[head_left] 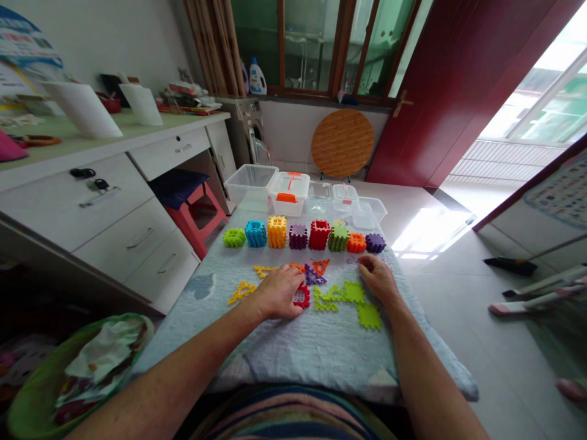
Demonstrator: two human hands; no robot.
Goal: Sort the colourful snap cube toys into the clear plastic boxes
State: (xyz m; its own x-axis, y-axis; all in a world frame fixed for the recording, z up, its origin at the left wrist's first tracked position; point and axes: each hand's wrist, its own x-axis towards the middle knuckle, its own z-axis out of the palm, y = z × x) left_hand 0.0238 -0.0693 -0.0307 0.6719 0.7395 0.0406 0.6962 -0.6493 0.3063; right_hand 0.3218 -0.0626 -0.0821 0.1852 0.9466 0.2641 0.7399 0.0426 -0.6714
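My left hand point(280, 292) is over the middle of the cloth-covered table. Its fingers and thumb close around a red notched plastic building piece point(301, 296), which is partly covered. To the right, my right hand point(378, 278) hovers or rests by the light green square pieces point(354, 292); its fingers are curled together, and what they hold, if anything, is hidden. Light green frame pieces point(325, 300) lie between the hands. Beyond them are a purple triangular piece point(314, 274) and an orange triangle point(321, 267). Yellow pieces point(241, 292) lie left of my left hand.
Colour-sorted stacks of pieces, including a red stack point(320, 235) and a blue stack point(255, 234), form a row across the table. Behind stand clear plastic boxes point(251, 183) and a lidded box point(288, 192). A red stool point(195, 214) is at left, beside a desk point(105, 201).
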